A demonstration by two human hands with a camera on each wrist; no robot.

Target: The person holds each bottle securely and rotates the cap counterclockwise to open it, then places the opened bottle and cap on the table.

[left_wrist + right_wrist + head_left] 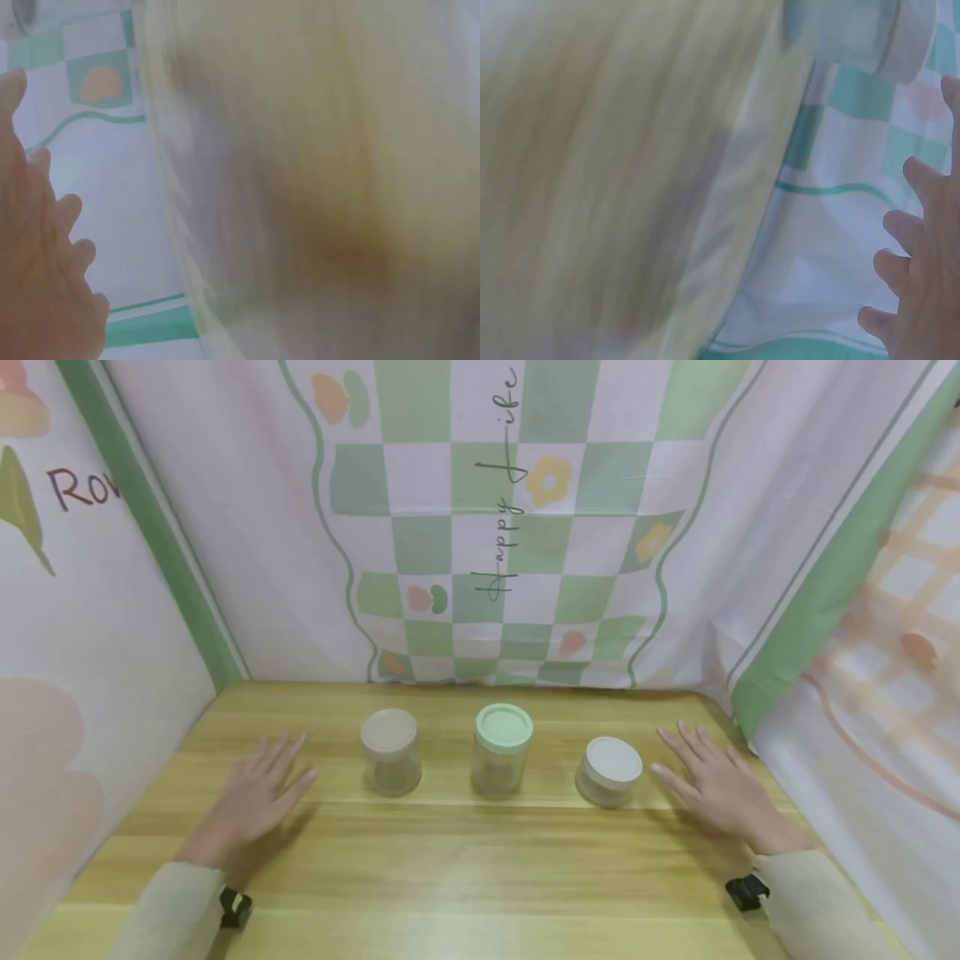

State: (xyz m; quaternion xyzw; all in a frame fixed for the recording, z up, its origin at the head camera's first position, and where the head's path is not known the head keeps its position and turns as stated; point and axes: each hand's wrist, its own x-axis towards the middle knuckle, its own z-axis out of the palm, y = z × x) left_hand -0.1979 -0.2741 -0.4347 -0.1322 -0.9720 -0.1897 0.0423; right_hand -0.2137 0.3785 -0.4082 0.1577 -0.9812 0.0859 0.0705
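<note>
Three clear jars with lids stand upright in a row on the wooden table. The left jar [392, 753] has a beige lid, the taller middle jar [502, 752] a pale green one, and the short right jar [609, 772] a white one. To the left of the row, my left hand [258, 793] is spread palm down over the table, holding nothing. My right hand [716, 789] has its fingers spread too, nearest to the white-lidded jar, with a gap between them. In the right wrist view that jar [855, 34] shows at the top, beyond the thumb.
The wooden table [480, 868] ends at a hanging cloth [487, 552] with green checks and lettering along its back edge. More printed cloth [150, 635] hangs on the left side, and a green-bordered cloth [810, 627] on the right.
</note>
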